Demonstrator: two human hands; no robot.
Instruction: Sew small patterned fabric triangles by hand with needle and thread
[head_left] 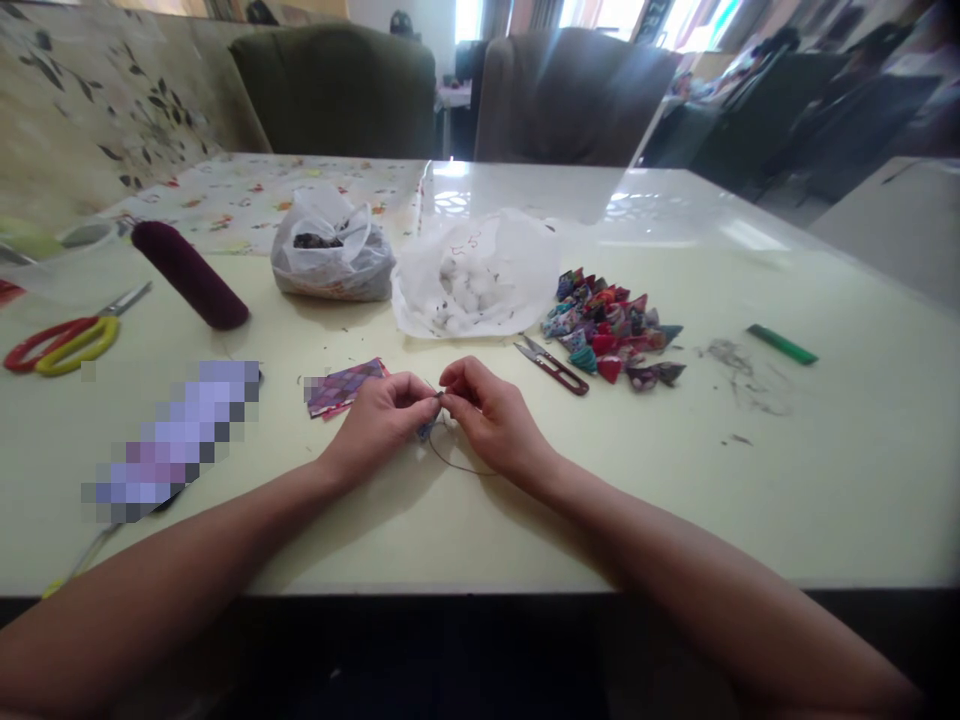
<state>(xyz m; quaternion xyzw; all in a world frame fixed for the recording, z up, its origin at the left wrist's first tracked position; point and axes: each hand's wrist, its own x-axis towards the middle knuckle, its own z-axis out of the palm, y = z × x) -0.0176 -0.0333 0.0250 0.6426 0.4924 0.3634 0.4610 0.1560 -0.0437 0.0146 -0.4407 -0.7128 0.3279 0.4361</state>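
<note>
My left hand [382,418] and my right hand [491,415] meet at the middle of the pale table [825,480], fingers pinched together. Between them sits a small blue fabric piece [426,430], held by the left hand's fingers. The right hand pinches a thin brown thread [457,468] that loops onto the table below; whether a needle is in it is too small to tell. A patterned fabric scrap [341,386] lies just left of my left hand. Small red-handled thread snips [553,366] lie just right of my right hand.
A heap of several small colourful fabric triangles [611,335] lies to the right, a white bag of stuffing [476,275] and a clear bag [330,255] behind. A dark maroon roll [189,275], red-yellow scissors [64,340], and a green stick [781,344] also lie about. Two chairs stand beyond.
</note>
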